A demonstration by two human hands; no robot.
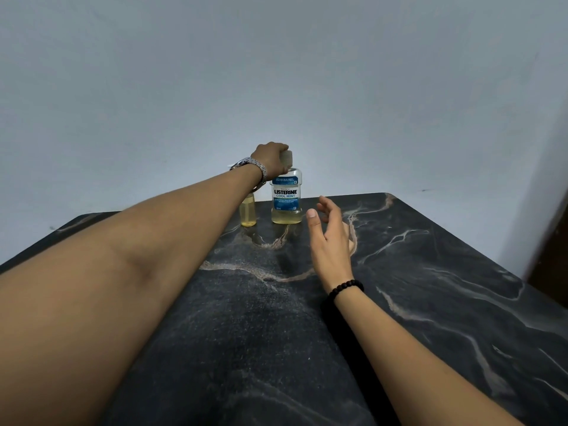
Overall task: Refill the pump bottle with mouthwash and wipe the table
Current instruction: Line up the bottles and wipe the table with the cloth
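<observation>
A clear mouthwash bottle [286, 198] with a blue label and pale yellow liquid stands near the far edge of the black marble table [430, 272]. My left hand [270, 158] grips its white cap [287, 158] from above. Just left of it stands a small bottle [248, 212] of yellow liquid, its top hidden behind my left wrist. My right hand [330, 238] hovers open just right of the mouthwash bottle, fingers relaxed, not touching it.
A plain grey wall [276, 72] rises right behind the table. A dark brown edge, maybe a door [553, 256], shows at the far right. The table's far edge runs just behind the bottles.
</observation>
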